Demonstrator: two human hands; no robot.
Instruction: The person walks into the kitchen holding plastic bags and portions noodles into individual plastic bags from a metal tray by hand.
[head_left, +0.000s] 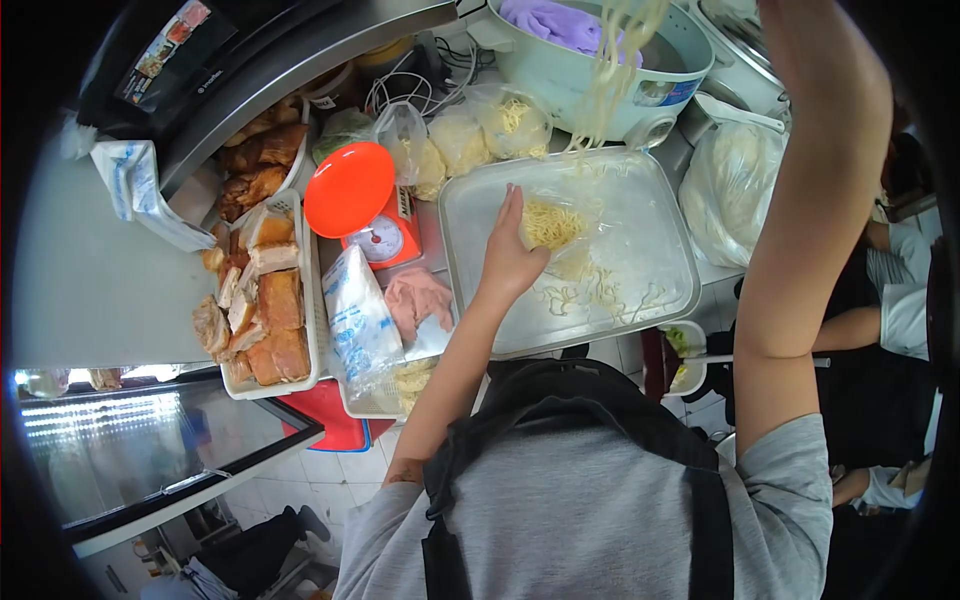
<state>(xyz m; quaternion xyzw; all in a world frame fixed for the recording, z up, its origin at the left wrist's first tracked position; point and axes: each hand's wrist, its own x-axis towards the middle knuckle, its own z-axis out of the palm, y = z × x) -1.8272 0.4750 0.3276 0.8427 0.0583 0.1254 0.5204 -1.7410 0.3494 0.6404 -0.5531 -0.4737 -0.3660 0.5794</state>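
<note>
Left hand (pixel 515 250) is hovering or resting over the tray (pixel 490 320), can't tell which; fingers straight, thumb spread, gripping nothing visible. Noodle pile (pixel 552 224) is lying just right of it, toward the tray's far edge. Loose strands (pixel 608 85) are hanging above that edge; right hand is out of frame, grip unclear.

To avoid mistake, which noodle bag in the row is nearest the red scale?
The leftmost bag, beside the scale; the other two sit farther right.
</note>
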